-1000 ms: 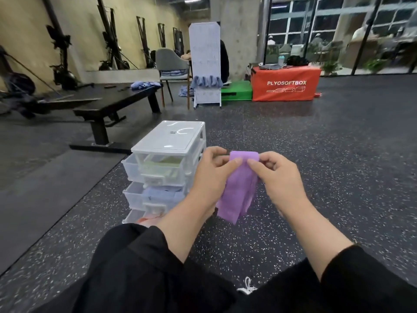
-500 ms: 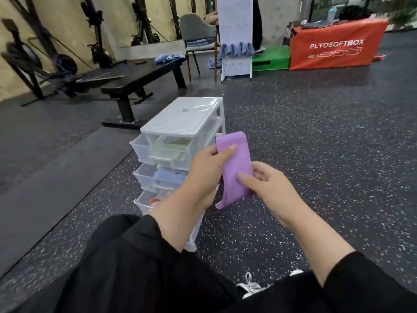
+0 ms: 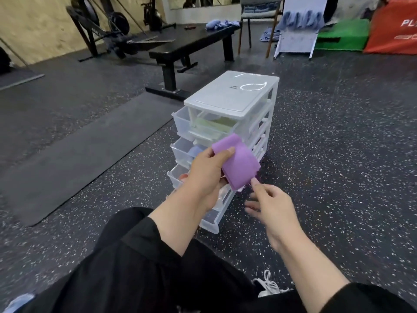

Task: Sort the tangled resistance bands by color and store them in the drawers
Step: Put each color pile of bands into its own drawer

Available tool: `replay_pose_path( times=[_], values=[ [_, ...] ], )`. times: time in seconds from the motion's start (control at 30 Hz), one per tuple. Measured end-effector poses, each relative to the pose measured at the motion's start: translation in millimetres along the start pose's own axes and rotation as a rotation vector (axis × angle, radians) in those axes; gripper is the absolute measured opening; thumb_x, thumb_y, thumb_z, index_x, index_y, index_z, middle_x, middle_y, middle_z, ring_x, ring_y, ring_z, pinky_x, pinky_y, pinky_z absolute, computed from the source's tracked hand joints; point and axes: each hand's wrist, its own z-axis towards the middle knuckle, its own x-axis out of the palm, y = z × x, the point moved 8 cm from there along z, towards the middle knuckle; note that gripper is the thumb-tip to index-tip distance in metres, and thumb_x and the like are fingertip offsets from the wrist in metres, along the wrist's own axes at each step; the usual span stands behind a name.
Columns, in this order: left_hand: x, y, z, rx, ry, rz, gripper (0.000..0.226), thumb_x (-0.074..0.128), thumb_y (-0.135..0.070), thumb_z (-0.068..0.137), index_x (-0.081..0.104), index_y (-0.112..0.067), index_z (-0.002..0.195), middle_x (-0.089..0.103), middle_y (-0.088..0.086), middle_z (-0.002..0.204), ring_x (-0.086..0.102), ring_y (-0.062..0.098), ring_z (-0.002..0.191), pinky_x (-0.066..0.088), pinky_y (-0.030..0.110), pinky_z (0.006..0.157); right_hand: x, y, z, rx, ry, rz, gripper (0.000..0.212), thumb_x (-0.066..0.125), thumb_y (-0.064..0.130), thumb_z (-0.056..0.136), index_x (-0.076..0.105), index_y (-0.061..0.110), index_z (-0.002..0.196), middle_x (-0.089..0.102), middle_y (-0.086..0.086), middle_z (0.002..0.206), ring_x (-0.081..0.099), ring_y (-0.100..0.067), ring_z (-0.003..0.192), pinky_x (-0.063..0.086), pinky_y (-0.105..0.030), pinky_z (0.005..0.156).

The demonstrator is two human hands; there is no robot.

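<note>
A folded purple band was pinched, tilted, at the drawer unit's 6 o'clock; its clear, slightly open drawers held green, blue and red bands.

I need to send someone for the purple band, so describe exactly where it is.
Find the clear plastic drawer tower on the speckled gym floor. Just in front of it, the left hand pinches a folded purple band. It is the only purple item; the drawers hold green, blue and reddish ones.

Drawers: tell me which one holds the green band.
The top drawer, just under the white lid. Green shows through its clear front; the second drawer down shows pale blue, the third something red.
</note>
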Motion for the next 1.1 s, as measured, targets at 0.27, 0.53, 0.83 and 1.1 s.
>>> replay_pose_path(
  times=[0.27,0.53,0.83,1.1],
  values=[
    [-55,43,4,-0.128,0.045,-0.049,0.019,0.059,-0.014,0.101,0.067,-0.014,0.118,0.074,0.018,0.114,0.071,0.028,0.09,0.058,0.046,0.082,80,-38,-17,0.078,0.189,0.378,0.04,0.058,0.043,0.097,0.067,0.016,0.124,0.074,-0.004,0.12,0.066,-0.023,0.115,0.048,-0.042,0.104],
    [-112,97,16,-0.122,-0.073,0.18,0.014,0.067,-0.016,0.094,0.069,-0.01,0.106,0.073,0.006,0.091,0.066,0.016,0.073,0.049,0.028,0.069,96,-67,-5,0.048,0.009,0.346,0.027,0.055,-0.004,0.095,0.066,0.003,0.119,0.074,-0.017,0.113,0.069,-0.034,0.112,0.051,-0.051,0.103],
    [-127,148,49,-0.476,0.208,0.187,0.027,0.068,-0.015,0.095,0.065,0.0,0.118,0.072,0.022,0.108,0.065,0.031,0.095,0.054,0.045,0.088,92,-101,26,0.212,0.065,0.236,0.025,0.056,-0.002,0.096,0.065,0.0,0.119,0.074,-0.02,0.114,0.071,-0.031,0.105,0.056,-0.046,0.095],
    [-157,141,92,-0.52,0.312,0.631,0.016,0.065,-0.008,0.094,0.068,-0.004,0.109,0.069,0.015,0.089,0.065,0.024,0.07,0.058,0.028,0.058,115,-153,29,0.475,0.022,0.26,0.015,0.06,0.0,0.096,0.065,-0.001,0.11,0.076,-0.02,0.101,0.075,-0.023,0.078,0.06,-0.031,0.064]
  ],
)
